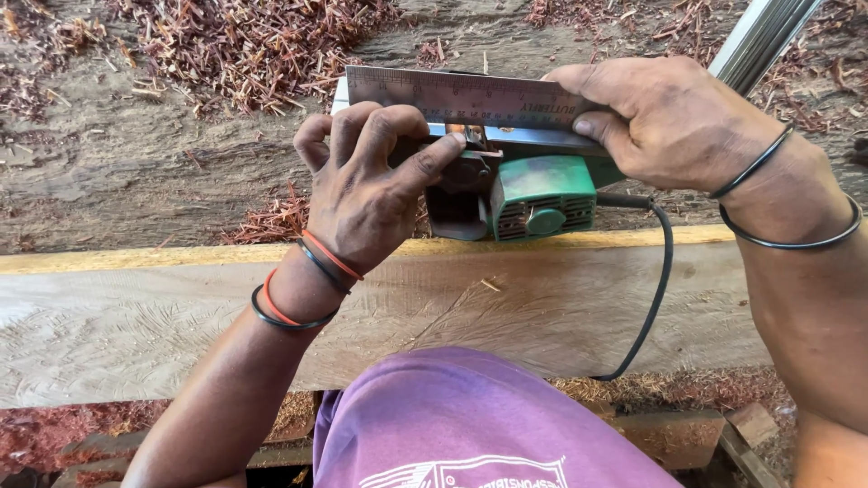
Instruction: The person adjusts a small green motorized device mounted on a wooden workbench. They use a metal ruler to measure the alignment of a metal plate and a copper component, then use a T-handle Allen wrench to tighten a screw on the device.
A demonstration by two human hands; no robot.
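the left hand point(371, 194) sits at the left end of the green electric planer point(533, 199), its grip pressed together: thumb and fingertips pinch a small part on the planer's metal sole, just under the steel ruler point(461, 95). the ruler stands on its edge along the sole, running from above the left knuckles across to the right hand point(665, 122). that grip is closed on the ruler's right end, thumb beneath, fingers wrapped over the top. the planer lies on its side between both hands, resting on the far edge of the wide pale plank point(542, 307). its black cord point(655, 298) loops down over the plank. reddish shavings point(253, 41) cover the ground behind.
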